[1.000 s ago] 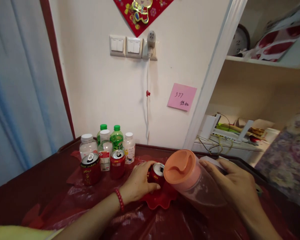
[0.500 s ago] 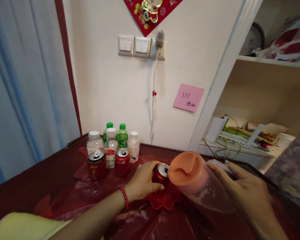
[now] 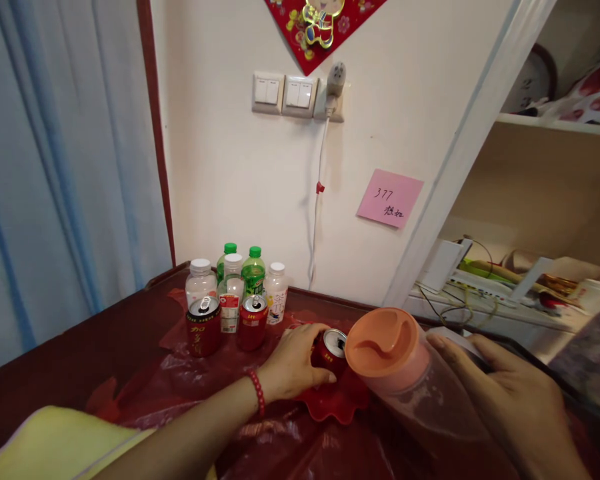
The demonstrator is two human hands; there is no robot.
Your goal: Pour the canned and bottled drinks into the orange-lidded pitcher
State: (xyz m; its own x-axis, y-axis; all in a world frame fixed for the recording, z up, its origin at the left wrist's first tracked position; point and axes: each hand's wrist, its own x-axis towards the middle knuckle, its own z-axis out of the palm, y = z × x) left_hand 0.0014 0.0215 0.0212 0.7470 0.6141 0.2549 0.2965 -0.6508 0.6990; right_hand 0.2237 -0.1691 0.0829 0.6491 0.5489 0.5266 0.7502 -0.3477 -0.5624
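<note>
My left hand [image 3: 297, 363], with a red bead bracelet at the wrist, is wrapped round a red drink can [image 3: 325, 363]. The can's top is opened, and it stands over a red wavy-edged dish [image 3: 340, 403]. In my right hand [image 3: 515, 393] is a clear plastic pitcher [image 3: 430, 400] with an orange lid [image 3: 384, 343], gripped at its handle. The pitcher tilts left, its lid right beside the can's top; whether liquid flows out cannot be seen. Two more red cans, a larger one [image 3: 203, 333] and a smaller one [image 3: 253, 327], stand upright left of my left hand.
Behind the cans stand several bottles, among them a green-capped one [image 3: 253, 273] and a white-capped one [image 3: 277, 297]. Crinkled red plastic sheeting [image 3: 180, 390] covers the table. A yellow cloth [image 3: 55, 443] lies front left. Shelves with a white router [image 3: 490, 283] are at right.
The whole view has shifted a little, so things appear farther right. Both hands keep their grips, and the pitcher stays tilted beside the can.
</note>
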